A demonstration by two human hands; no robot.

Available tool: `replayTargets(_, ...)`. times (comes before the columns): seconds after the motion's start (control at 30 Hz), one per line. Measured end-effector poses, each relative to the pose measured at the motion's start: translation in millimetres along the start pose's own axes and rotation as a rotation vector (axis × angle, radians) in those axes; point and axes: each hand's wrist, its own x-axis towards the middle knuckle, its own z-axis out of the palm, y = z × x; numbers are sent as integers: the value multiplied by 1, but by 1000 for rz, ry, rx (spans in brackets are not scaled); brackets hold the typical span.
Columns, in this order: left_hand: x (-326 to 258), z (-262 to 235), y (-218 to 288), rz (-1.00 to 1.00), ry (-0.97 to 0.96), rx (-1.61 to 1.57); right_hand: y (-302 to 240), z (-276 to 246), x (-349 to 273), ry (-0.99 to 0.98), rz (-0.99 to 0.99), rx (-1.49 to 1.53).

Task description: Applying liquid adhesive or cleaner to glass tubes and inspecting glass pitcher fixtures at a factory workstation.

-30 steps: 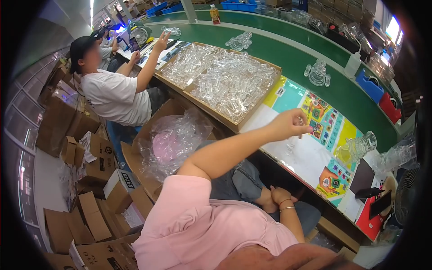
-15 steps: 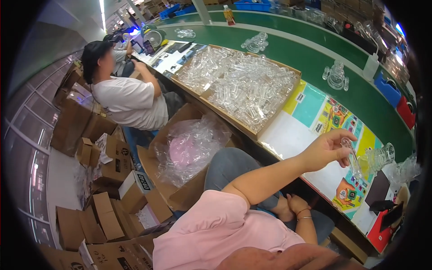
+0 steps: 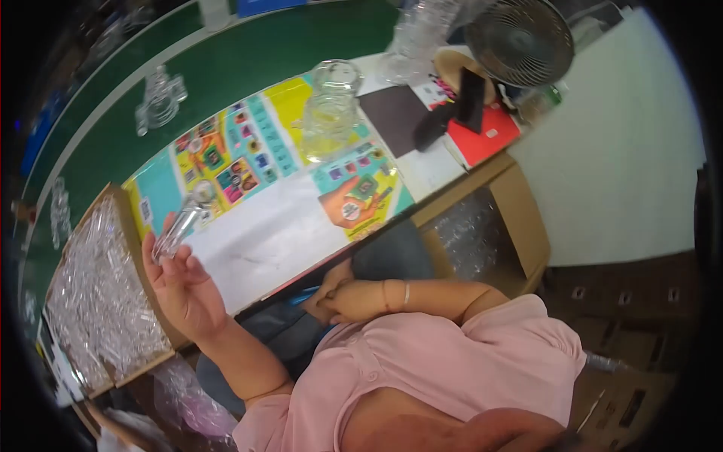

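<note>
My left hand is raised over the left end of the table mat, beside the shallow carton. A clear tube with a rounded, wider end is held between its thumb and fingers, tilted up to the right. My right hand, with a bracelet at the wrist, lies in my lap, its fingers curled over my bare foot. A stack of clear, ringed plastic or glass pieces stands on the mat, well away from both hands. The shallow carton contains many clear tubular pieces.
Across the green surface lie more clear parts. At the right are a black fan, a phone, a red booklet and bagged clear pieces. An open cardboard box sits below the table edge.
The view has swung right. My left hand, still holding the clear tube, has moved left, from beside the stacked clear pieces to near the carton. My right hand stays in my lap.
</note>
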Motion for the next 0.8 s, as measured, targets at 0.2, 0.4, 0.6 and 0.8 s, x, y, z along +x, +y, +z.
replayTargets(0.2, -5, 10, -22, -70, 38, -104, -3, -82, -99, 300, -158, 472)
replayTargets(0.4, -13, 11, -35, -101, 9, -17, 25, -99, -127, 1228, -197, 746)
replayTargets(0.6, -18, 8, -42, -70, -1, 124, 35, -85, -111, 1286, -148, 616)
replayTargets(0.8, -18, 18, -52, -57, -24, 156, 38, -85, -113, 1304, -69, 493)
